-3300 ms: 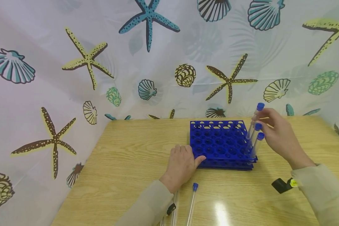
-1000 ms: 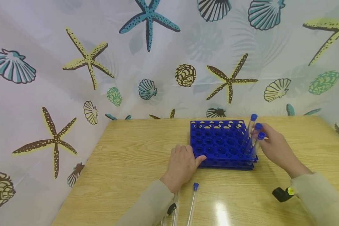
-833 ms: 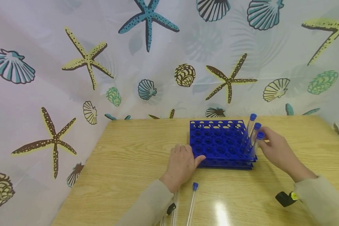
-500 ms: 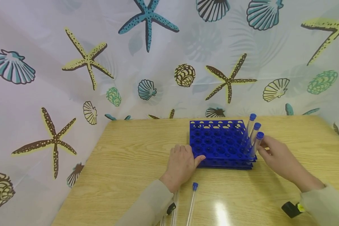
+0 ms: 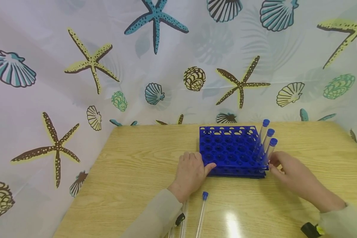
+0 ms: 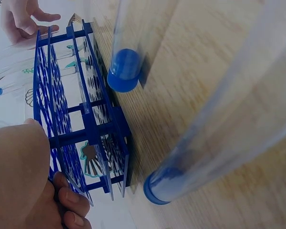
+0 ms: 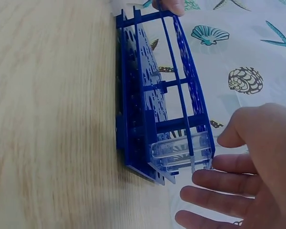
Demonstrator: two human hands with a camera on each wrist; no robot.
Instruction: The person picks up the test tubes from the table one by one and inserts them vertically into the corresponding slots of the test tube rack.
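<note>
A blue test tube rack [image 5: 235, 169] stands on the table, its left front corner gripped by my left hand [image 5: 190, 173]. Fingers [image 6: 72, 201] of that hand curl round the rack's end in the left wrist view. Three clear test tubes with blue caps [image 5: 273, 142] stand in the holes along the rack's right end, leaning slightly right. Beside the nearest tube is my right hand [image 5: 294, 177], at the rack's right front corner. In the right wrist view its fingers [image 7: 224, 198] are extended and loose near the tubes' lower ends [image 7: 181, 150], holding nothing.
A capped test tube [image 5: 201, 213] lies on the wooden table [image 5: 137, 158] in front of the rack. More loose tubes [image 5: 183, 221] lie partly hidden under my left forearm. A white curtain [image 5: 172, 66] printed with starfish and shells hangs behind the table.
The rearmost tube, held raised earlier, has gone down into the rack and been let go. My right hand has moved down and toward me along the rack's right side. My left hand stays.
</note>
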